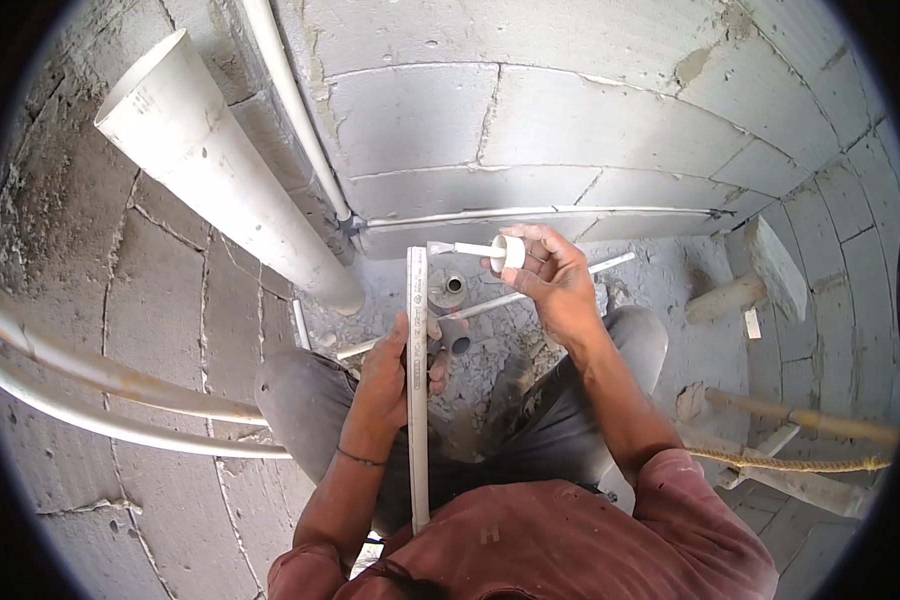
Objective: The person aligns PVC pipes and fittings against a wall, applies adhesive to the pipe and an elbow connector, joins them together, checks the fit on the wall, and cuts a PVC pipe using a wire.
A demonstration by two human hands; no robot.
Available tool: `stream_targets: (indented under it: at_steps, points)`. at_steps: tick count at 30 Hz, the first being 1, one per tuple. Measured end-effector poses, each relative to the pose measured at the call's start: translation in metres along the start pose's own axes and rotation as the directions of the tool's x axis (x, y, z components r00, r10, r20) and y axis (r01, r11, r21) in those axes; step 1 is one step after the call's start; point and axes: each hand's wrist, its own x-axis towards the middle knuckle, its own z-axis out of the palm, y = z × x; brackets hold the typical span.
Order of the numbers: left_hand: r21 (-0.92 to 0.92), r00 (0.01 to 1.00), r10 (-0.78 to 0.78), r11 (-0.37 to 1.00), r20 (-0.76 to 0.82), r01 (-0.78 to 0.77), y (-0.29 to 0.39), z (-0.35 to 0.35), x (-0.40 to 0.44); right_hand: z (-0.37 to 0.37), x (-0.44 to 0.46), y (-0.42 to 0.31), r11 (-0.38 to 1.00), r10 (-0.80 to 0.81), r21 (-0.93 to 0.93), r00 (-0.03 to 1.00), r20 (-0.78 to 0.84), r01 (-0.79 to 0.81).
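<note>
My left hand [378, 380] is closed around a white PVC pipe [418, 390] with printed lettering, which runs upright from my chest. A small grey pipe fitting [457, 338] shows by the fingertips; I cannot tell whether they touch it. Pinched in my right hand [558, 285] is the white cap of a glue brush [511, 256]. Its stem points left, and the pale bristles are close beside the pipe's upper end; contact is unclear. Below the brush, an open-topped round can [448, 288] stands on the floor between my knees.
A wide white pipe [220, 175] leans at the left, near a thin wall pipe [300, 110]. Another thin pipe [490, 306] lies across the rubble. Curved pipes [120, 395] rise at far left. A wooden piece with a block [735, 295] and a rope [790, 461] are at right.
</note>
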Motion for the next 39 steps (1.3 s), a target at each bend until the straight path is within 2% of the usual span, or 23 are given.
stream_targets:
  at_steps: [5,9,10,11,13,15,16,17,18,20,21,23,28,30,31,35,39]
  points:
    - [-0.075,0.995,-0.029,0.996,0.095,0.037,-0.003,-0.012,0.005,0.005,0.002,0.005,1.000,0.025,-0.009,1.000,-0.010,-0.025]
    - [-0.097,0.993,-0.036,0.994,0.109,0.047,-0.004,-0.013,0.008,0.005,0.005,0.007,1.000,0.024,0.021,1.000,-0.003,-0.024]
    - [-0.159,0.994,-0.040,0.986,0.099,0.055,-0.005,-0.012,0.008,0.006,0.006,0.008,0.999,0.027,0.021,1.000,-0.003,-0.027]
    - [-0.220,0.995,-0.048,0.973,0.089,0.066,-0.005,-0.012,0.008,0.006,0.007,0.008,0.998,0.057,-0.021,0.998,-0.005,-0.057]
    - [-0.225,0.996,-0.048,0.972,0.080,0.065,-0.007,-0.017,0.010,0.005,0.012,0.006,0.994,0.090,-0.063,0.996,-0.015,-0.090]
    - [-0.238,0.997,-0.057,0.969,0.059,0.069,-0.007,-0.021,0.008,-0.002,0.020,0.003,0.952,0.228,-0.179,0.965,-0.129,-0.248]
    - [-0.153,0.999,-0.049,0.987,0.003,0.049,-0.003,-0.022,0.005,-0.013,0.026,0.013,0.947,0.249,-0.174,0.959,-0.135,-0.270]
    - [-0.064,0.998,-0.035,0.997,-0.050,0.032,-0.002,-0.023,0.004,-0.030,0.038,0.031,0.888,0.214,-0.387,0.969,-0.126,-0.246]
    - [-0.066,0.997,-0.047,0.997,-0.058,0.043,-0.006,-0.027,0.007,-0.041,0.048,0.047,0.787,0.177,-0.582,0.979,-0.106,-0.205]
    - [0.100,0.973,0.090,0.992,-0.212,-0.070,-0.016,-0.033,0.017,-0.038,0.066,0.070,0.412,0.216,-0.896,0.973,-0.080,-0.165]
    - [0.127,0.965,0.101,0.989,-0.242,-0.072,-0.014,-0.025,0.015,-0.038,0.073,0.092,0.411,0.213,-0.896,0.973,-0.084,-0.167]
    - [0.149,0.967,0.101,0.987,-0.236,-0.066,-0.017,-0.026,0.016,-0.042,0.084,0.144,0.186,0.204,-0.981,0.979,-0.019,-0.058]
    - [0.191,0.954,0.074,0.982,-0.290,-0.018,-0.011,-0.032,0.011,-0.041,0.088,0.225,0.158,0.238,-0.984,0.964,0.122,0.086]
    - [0.183,0.950,0.085,0.983,-0.301,-0.030,-0.011,-0.036,0.012,-0.039,0.085,0.249,0.083,0.252,-0.985,0.953,0.168,0.151]
    - [0.165,0.956,0.092,0.985,-0.279,-0.046,-0.012,-0.037,0.012,-0.034,0.081,0.252,0.052,0.324,-0.991,0.936,0.136,0.126]
    - [0.140,0.958,0.095,0.988,-0.270,-0.059,-0.010,-0.038,0.010,-0.038,0.077,0.292,0.057,0.292,-0.987,0.943,0.158,0.147]
    - [0.137,0.961,0.107,0.988,-0.255,-0.074,-0.010,-0.035,0.011,-0.030,0.075,0.263,0.106,0.321,-0.991,0.941,0.107,0.076]
